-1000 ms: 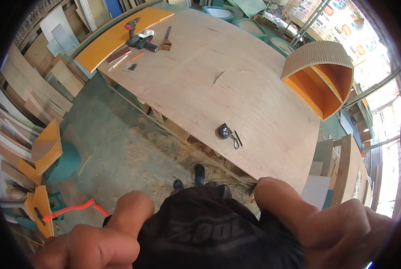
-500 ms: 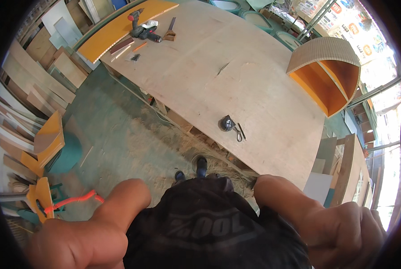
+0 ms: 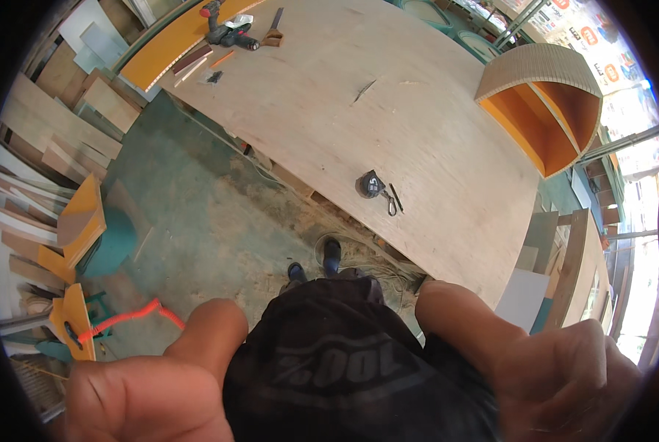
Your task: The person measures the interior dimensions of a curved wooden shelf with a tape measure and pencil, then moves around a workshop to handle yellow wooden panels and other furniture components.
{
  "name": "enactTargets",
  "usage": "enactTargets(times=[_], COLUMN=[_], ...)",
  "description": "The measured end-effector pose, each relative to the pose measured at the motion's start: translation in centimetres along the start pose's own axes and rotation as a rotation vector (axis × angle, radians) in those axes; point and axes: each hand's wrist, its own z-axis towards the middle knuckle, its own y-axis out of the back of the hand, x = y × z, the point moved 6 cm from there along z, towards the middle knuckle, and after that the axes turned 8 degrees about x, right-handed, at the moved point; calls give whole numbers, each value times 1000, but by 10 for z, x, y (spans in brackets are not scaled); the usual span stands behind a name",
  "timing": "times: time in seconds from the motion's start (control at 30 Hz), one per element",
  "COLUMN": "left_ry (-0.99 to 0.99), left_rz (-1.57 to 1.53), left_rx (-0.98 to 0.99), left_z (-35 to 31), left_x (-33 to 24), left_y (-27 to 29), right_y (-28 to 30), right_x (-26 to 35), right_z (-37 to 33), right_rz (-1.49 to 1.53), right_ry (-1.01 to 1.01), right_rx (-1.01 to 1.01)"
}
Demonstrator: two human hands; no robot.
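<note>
My left hand [image 3: 141,398] is raised close to the camera at the lower left. Its fingers look curled in, though the bottom edge cuts them off. On the lower right, my right hand [image 3: 565,379] is up at the same height with bent fingers and knuckles showing. Whatever either hand grips is hidden. Between the forearms is my black shirt [image 3: 329,353] with a faded grey print. Beyond the hands, a black tape measure [image 3: 371,184] with a carabiner clip [image 3: 390,205] and a thin black pencil-like stick [image 3: 396,197] lie on the wooden worktable [image 3: 440,147].
At the table's far left are a cordless drill [image 3: 226,33], a handsaw [image 3: 272,33] and a curved yellow panel [image 3: 163,59]. A rounded orange-lined cabinet [image 3: 543,110] stands at its right end. Boards [image 3: 64,118] lean along the left. A red coiled hose [image 3: 134,317] hangs near lower left.
The view has tilted slightly, so the table and its tools sit higher in the picture. My left hand has shifted a little to the right; both hands stay raised.
</note>
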Motion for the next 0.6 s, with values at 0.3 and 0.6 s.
enactTargets(times=[0.3,0.6], left_ry=[155,257], left_rz=[-84,-3], left_rx=[27,50], left_z=[-1,5], left_x=[15,15], left_y=[-31,-34], right_y=[15,19], right_x=[38,-16], right_z=[-23,-5], right_rz=[-48,70], right_ry=[-75,339], right_rx=[-72,25])
